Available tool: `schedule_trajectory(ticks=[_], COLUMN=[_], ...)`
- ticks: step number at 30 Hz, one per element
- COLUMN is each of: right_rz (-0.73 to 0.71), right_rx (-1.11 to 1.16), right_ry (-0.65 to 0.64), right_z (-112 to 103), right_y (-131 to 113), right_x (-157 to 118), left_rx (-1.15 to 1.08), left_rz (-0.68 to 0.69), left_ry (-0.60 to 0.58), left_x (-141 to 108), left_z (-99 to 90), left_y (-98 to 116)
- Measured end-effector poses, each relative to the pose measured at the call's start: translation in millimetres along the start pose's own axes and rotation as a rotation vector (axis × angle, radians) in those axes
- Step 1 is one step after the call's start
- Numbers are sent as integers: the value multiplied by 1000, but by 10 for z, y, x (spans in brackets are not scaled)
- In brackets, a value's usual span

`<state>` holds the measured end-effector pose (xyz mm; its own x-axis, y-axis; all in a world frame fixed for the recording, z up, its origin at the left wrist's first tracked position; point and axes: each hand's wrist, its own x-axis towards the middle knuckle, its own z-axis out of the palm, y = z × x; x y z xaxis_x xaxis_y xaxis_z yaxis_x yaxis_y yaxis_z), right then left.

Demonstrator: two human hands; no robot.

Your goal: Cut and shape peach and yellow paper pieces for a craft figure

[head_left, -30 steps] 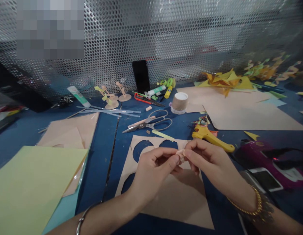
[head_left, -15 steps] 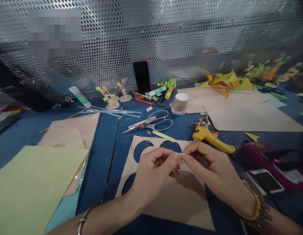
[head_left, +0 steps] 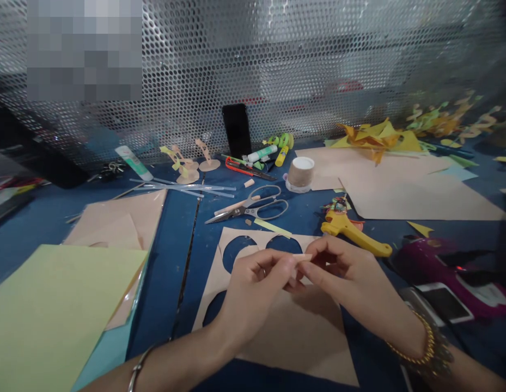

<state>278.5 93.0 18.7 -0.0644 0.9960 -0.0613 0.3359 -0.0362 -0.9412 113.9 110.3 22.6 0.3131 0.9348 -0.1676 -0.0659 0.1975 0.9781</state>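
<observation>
Between the fingertips of both hands is a small strip of pale peach paper (head_left: 302,257), partly hidden by the fingers. My left hand (head_left: 258,286) pinches it from the left, thumb against forefinger. From the other side my right hand (head_left: 348,272) grips its right end, also in a pinch. Below the hands lies a peach paper sheet (head_left: 293,337) with round holes cut out of it. Grey-handled scissors (head_left: 248,208) rest just beyond the sheet, beside a thin pale yellow paper strip (head_left: 273,227).
A yellow glue gun (head_left: 354,235) lies right of the sheet, near a purple device (head_left: 449,272). Behind are a cutter knife (head_left: 248,167), a tape roll (head_left: 300,173), a phone (head_left: 237,130) and glue sticks (head_left: 134,162). Coloured paper (head_left: 60,305) is stacked at left.
The paper strip has turned between my fingers, so more of it shows above the fingertips. Both hands stay in nearly the same place.
</observation>
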Motion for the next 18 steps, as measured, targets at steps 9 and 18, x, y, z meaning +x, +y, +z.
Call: schedule_trajectory(ticks=[9, 18], right_rz=[17, -51], right_rx=[100, 30], right_ry=[-14, -5], right_z=[-43, -24], right_y=[4, 5], right_x=[24, 10], left_rx=[94, 203], left_rz=[-31, -22], left_ry=[46, 73], left_x=[31, 15], left_z=[4, 2], left_y=[-21, 0])
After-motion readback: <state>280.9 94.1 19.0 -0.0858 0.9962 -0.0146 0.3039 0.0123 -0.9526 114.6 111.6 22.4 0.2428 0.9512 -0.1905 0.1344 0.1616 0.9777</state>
